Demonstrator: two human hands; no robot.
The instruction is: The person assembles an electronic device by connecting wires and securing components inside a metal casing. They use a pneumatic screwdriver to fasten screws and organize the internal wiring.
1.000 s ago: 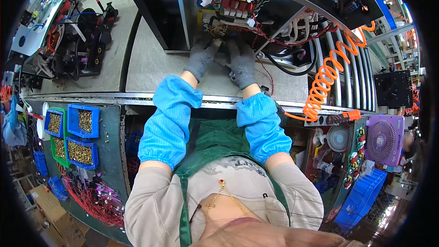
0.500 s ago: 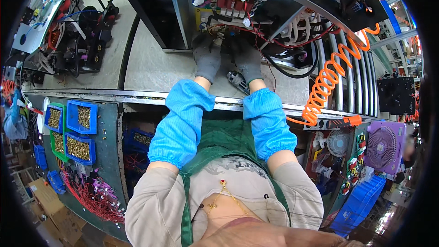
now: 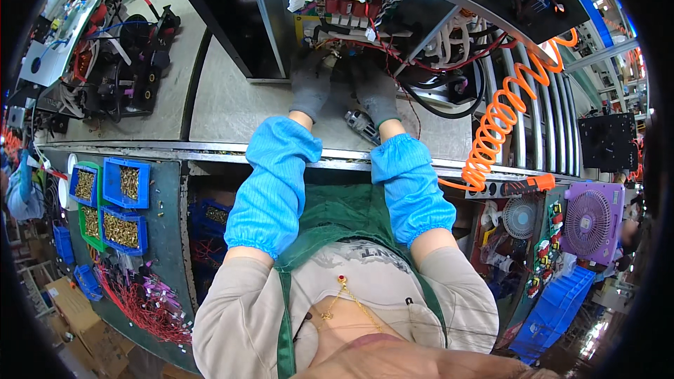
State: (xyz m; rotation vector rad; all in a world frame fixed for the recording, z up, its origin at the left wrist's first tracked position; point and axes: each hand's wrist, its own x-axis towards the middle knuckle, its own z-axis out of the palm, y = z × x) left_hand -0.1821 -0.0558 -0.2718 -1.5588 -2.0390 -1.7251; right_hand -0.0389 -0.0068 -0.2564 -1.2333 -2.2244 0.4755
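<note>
My left hand (image 3: 310, 85), in a grey glove, reaches into the lower opening of a metal-framed electrical unit (image 3: 270, 17). Its fingers are closed at a small pale metallic part (image 3: 330, 60) near a bundle of wires. My right hand (image 3: 375, 91), gloved alike, is beside it with fingers bent in the dark under the wiring. What either hand grips is hidden by shadow and by the gloves. Above them is a circuit board with red components (image 3: 345, 5) and white connectors. A grey tool (image 3: 362, 125) lies on the bench by my right wrist.
An orange coiled hose (image 3: 502, 123) hangs at the right, near metal rails (image 3: 540, 112). Blue bins (image 3: 126, 182) of brass fasteners and red wire bundles (image 3: 144, 302) lie at the left. A purple fan (image 3: 593, 224) stands right. Another wired assembly (image 3: 130, 56) sits far left.
Both hands have shifted slightly left and stay inside the unit. The unit also appears a little further left and up in the view.
</note>
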